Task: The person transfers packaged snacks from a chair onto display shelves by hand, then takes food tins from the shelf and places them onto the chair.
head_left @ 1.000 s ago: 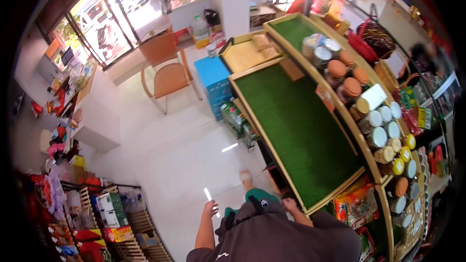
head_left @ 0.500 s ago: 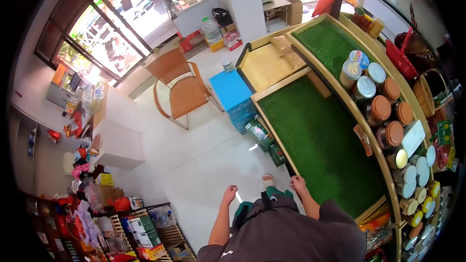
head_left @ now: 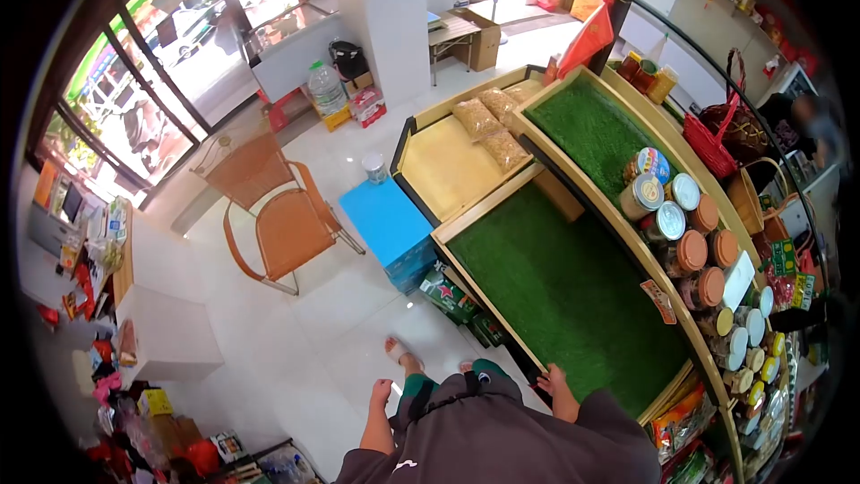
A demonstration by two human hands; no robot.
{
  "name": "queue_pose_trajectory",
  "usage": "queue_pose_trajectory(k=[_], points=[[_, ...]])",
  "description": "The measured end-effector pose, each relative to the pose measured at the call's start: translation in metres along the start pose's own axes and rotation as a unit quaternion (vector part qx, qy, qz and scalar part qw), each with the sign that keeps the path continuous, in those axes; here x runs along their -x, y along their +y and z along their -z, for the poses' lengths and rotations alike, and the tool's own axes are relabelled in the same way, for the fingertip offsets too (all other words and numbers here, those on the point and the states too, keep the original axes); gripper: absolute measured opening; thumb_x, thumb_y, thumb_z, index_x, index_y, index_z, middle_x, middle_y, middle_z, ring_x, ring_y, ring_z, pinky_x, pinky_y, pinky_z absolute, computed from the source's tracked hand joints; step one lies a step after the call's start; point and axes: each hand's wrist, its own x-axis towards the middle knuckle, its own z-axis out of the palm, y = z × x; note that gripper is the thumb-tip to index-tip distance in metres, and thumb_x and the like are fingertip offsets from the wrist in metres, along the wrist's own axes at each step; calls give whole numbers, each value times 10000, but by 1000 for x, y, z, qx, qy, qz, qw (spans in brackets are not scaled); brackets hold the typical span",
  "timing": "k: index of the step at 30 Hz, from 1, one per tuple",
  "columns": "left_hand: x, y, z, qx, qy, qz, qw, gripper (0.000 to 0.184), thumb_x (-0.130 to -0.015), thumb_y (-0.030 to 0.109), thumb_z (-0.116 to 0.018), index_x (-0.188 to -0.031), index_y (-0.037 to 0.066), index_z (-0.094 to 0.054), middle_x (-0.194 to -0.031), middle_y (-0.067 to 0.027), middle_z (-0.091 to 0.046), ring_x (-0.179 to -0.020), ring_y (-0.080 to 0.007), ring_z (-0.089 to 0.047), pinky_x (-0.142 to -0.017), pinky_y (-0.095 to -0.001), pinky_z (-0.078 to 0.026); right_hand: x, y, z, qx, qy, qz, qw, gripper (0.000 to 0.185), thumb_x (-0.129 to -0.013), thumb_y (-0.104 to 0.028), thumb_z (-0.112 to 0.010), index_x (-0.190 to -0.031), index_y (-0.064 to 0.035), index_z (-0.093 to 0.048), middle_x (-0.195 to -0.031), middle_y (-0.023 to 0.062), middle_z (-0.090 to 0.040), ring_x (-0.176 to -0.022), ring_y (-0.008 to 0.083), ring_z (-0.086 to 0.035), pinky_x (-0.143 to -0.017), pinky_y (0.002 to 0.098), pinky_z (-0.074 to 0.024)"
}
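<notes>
Two grips, both unreadable: my left hand (head_left: 380, 392); right hand (head_left: 557, 382) beside turf-lined display shelf (head_left: 573, 296), one o'clock; both feet (head_left: 396, 351) now showing, seemingly mid-stride.

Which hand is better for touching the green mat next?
Probably the right hand: it's beside the green mat, while the left hand hangs farther off, above the floor.
</notes>
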Motion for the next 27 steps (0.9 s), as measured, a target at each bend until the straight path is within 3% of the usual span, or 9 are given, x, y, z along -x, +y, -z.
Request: queue_pose_trajectory(k=[1,5,8,10,14,16,19,24,27], points=[[-12,2,11,-10,-9,-2,1000,406,-779,331,-582,-1028,10,-584,-891,-148,-615,-731,-280,-593,-503,-385,-487,-5,10,-2,4,12,-18,1000,496,-855,-319,-509,-1280,-99,-375,-1077,131,-521,-815,296,-582,-745,443,-468],[-59,37,60,-25,-20,1,999,369,-785,328,-574,-977,14,-593,-847,-145,-608,-691,-263,-585,-486,-357,-475,-14,35,-58,-103,63,-53,991,463,-850,-357,-499,-1228,-97,-440,-1067,116,-511,-844,290,-561,-758,462,-457],[-90,50,95,29,-54,11,998,365,-795,332,-561,-1018,43,-572,-904,-125,-597,-759,-253,-572,-565,-358,-484,7,30,-139,-100,35,-59,993,555,-857,-364,-511,-1325,-96,-380,-1170,121,-475,-1024,315,-502,-871,467,-435],[-98,80,122,185,-81,26,979,400,-812,332,-545,-1128,96,-481,-1113,-80,-527,-981,-266,-500,-774,-444,-448,9,19,-198,-92,-49,-15,994,618,-849,-336,-528,-1382,-107,-315,-1269,142,-422,-1083,334,-483,-918,449,-420],[-114,127,163,221,-64,16,973,425,-828,337,-531,-1178,106,-470,-1125,-70,-534,-963,-249,-515,-776,-414,-451,44,-38,-322,-62,-207,19,976,424,-833,-351,-557,-1138,-71,-468,-1121,138,-503,-1019,326,-514,-893,444,-436],[-138,148,176,215,-108,30,970,417,-843,343,-522,-1187,113,-468,-1133,-72,-535,-975,-257,-520,-781,-422,-453,69,-72,-374,-119,-254,-19,960,414,-817,-350,-575,-1111,-78,-469,-1039,121,-525,-994,313,-522,-872,454,-443],[-156,187,193,201,-119,-4,972,429,-846,363,-525,-1192,116,-465,-1154,-70,-529,-1029,-270,-505,-822,-428,-439,93,-115,-445,-140,-255,-14,957,480,-786,-361,-608,-1164,-104,-463,-995,105,-520,-947,310,-535,-844,468,-450],[-175,247,218,180,-115,-36,976,440,-842,380,-531,-1186,113,-471,-1160,-70,-523,-1047,-270,-499,-838,-427,-432,103,-184,-559,-6,-237,93,967,561,-794,-377,-618,-1250,-139,-394,-1096,111,-436,-942,325,-525,-806,451,-467],[-188,268,231,161,-112,-14,980,433,-841,381,-533,-1175,109,-484,-1139,-71,-534,-1019,-262,-514,-809,-417,-448,101,-224,-632,42,-233,157,959,738,-753,-414,-670,-1346,-164,-309,-1236,137,-402,-982,335,-524,-783,439,-477]])
